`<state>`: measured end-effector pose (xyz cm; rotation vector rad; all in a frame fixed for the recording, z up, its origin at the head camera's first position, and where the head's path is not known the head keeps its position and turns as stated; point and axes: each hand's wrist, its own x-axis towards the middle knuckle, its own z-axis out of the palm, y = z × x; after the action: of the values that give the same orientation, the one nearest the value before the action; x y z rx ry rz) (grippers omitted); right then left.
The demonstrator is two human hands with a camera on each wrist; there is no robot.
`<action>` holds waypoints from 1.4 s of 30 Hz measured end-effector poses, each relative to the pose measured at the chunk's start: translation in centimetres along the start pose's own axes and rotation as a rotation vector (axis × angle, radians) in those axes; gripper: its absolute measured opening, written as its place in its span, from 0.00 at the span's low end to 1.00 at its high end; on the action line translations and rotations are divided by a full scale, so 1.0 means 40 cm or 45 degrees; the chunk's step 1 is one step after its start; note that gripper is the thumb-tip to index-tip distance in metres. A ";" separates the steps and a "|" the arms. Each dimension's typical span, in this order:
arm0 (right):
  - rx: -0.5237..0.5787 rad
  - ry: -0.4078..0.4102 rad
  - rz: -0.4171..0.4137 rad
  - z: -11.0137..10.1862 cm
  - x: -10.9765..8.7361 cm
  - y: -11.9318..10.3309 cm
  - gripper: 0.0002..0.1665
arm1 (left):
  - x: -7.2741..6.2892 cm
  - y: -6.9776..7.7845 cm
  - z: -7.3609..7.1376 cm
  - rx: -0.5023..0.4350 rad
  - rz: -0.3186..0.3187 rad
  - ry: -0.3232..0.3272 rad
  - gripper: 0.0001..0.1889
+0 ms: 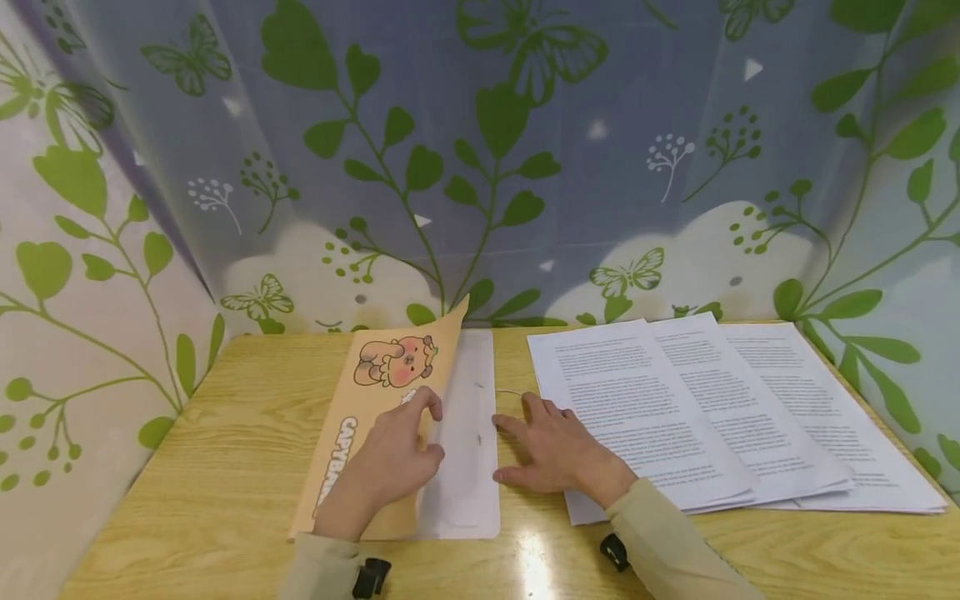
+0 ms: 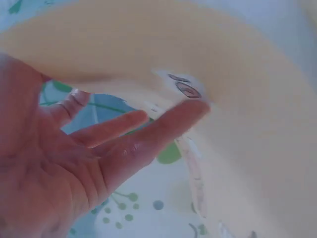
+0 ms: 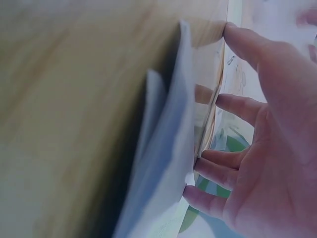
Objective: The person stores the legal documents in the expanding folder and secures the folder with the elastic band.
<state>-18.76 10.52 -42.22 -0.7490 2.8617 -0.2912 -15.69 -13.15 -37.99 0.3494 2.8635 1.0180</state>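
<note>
A tan notebook or folder (image 1: 390, 417) with a capybara drawing lies at middle left in the head view. Its front cover (image 2: 237, 129) is partly lifted and bends up at the far corner, baring a white inner sheet (image 1: 465, 467). My left hand (image 1: 393, 458) is over the cover near its free edge; in the left wrist view one straight finger (image 2: 163, 129) touches it. With fingers spread, my right hand (image 1: 551, 446) has its fingertips at the white sheet's right edge. A thin curved cord (image 1: 510, 392) sticks out beside that edge.
Several overlapping sheets of printed paper (image 1: 630, 408) lie fanned out on the right, their near left edge close to my right wrist. Wood-grain table (image 1: 217, 467) shows on the left. A patterned curtain (image 1: 525, 208) hangs along the back and sides.
</note>
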 end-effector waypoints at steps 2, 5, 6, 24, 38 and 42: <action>0.003 -0.003 -0.001 -0.001 0.000 0.001 0.43 | -0.001 0.006 -0.012 -0.020 0.015 -0.001 0.16; 0.000 -0.006 -0.008 -0.003 0.000 0.001 0.43 | -0.005 0.016 -0.029 -0.029 0.042 0.006 0.21; -0.001 -0.007 -0.010 -0.003 -0.001 0.001 0.43 | -0.007 0.019 -0.034 -0.038 0.043 0.010 0.22; -0.001 -0.013 -0.029 -0.014 -0.005 0.002 0.43 | -0.033 -0.005 -0.116 -0.193 -0.189 0.104 0.35; 0.290 0.003 -0.030 -0.047 -0.029 0.031 0.41 | -0.043 -0.025 -0.111 -0.664 -0.273 0.069 0.35; 0.283 0.070 0.008 -0.053 -0.045 0.066 0.41 | -0.046 -0.026 -0.111 -0.684 -0.278 0.069 0.35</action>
<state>-18.88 13.96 -40.58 -0.6988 2.8177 -0.6253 -14.76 -17.10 -35.20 -0.0337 2.4552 1.6888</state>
